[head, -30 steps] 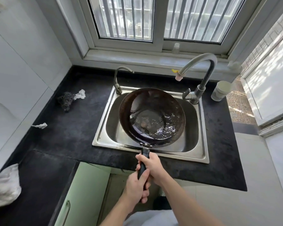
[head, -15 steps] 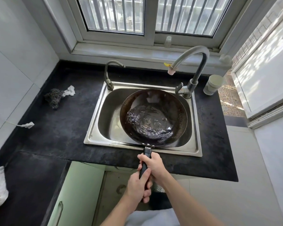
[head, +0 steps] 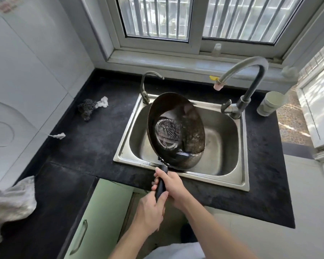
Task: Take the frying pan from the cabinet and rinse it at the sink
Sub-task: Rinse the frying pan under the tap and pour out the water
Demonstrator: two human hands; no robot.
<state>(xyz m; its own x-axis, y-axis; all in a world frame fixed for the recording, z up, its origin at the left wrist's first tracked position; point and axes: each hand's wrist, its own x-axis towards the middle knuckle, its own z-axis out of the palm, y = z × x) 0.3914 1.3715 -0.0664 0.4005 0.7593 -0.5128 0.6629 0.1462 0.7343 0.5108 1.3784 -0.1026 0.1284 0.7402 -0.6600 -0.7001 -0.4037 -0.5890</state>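
**Tilting a wet frying pan [head: 176,131] over the sink [head: 230,146]**

Grips the pan's black handle [head: 161,186] with both hands, the right hand [head: 173,187] curled round it just behind the bowl and the left hand [head: 150,212] wrapped round the near end. Holds the dark pan above the left half of the steel basin, tipped steeply, left rim raised and open face turned to the right. Shows water glinting across the pan's bottom and gathering toward the low, near-right edge. At the far right corner of the sink, a tall curved faucet [head: 251,86], its spout apart from the pan; at the far left corner, a smaller tap [head: 146,85] just beside the pan's far rim. On the black countertop [head: 92,143], a pale cup [head: 271,103] right of the faucet, a dark scouring pad [head: 86,109] touching a white scrap [head: 103,102] at the far left, and a crumpled cloth [head: 9,200] at the near left. Below the counter, a green cabinet door [head: 94,217]; beyond the sill, a barred window [head: 157,17].
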